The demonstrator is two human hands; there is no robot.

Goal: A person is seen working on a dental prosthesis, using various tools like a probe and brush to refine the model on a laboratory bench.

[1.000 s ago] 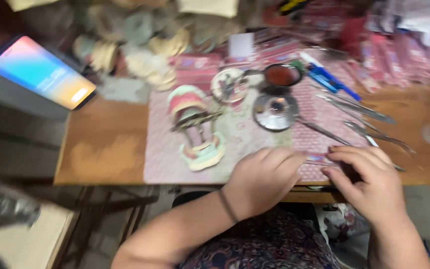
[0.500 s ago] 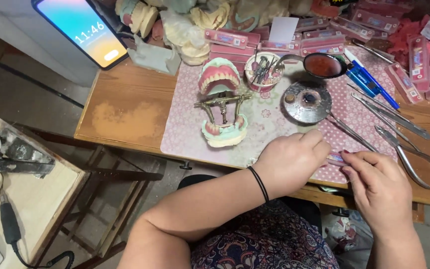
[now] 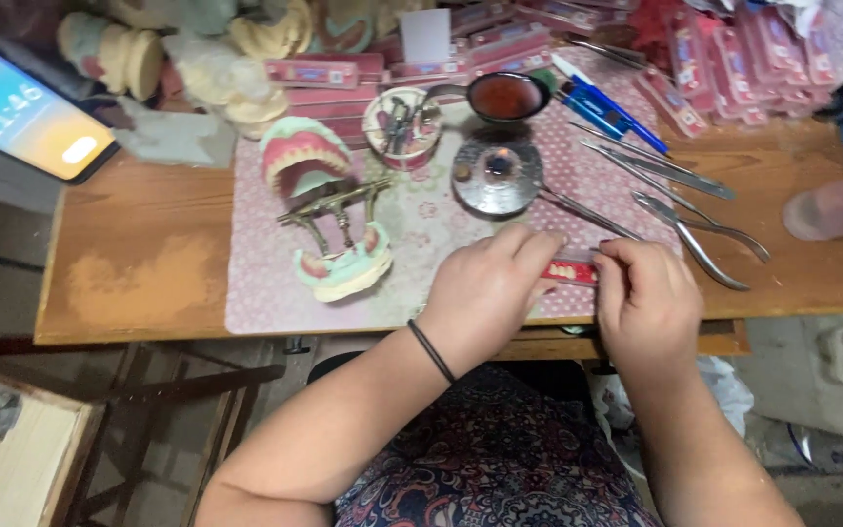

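My left hand (image 3: 488, 285) and my right hand (image 3: 644, 298) meet over a small red strip of artificial teeth (image 3: 570, 270) near the front edge of the wooden table (image 3: 139, 273). Both hands pinch the strip, one at each end. A black band circles my left wrist. To the left of my hands, a denture model on a metal articulator (image 3: 329, 220) stands on the pink patterned mat (image 3: 256, 283). A round metal dish (image 3: 497, 177) lies just beyond my left hand.
Pliers (image 3: 700, 234) and long metal instruments (image 3: 651, 171) lie right of my hands. A small cup of tools (image 3: 401, 125), a dark red bowl (image 3: 506, 96), a blue pen (image 3: 609, 109), pink tooth-card boxes (image 3: 734, 59) and plaster casts (image 3: 236, 83) crowd the back. A lit phone (image 3: 21, 112) leans far left.
The view has swung down and closer to the table. My hands have shifted up onto the mat, and the red strip now shows between my fingertips.
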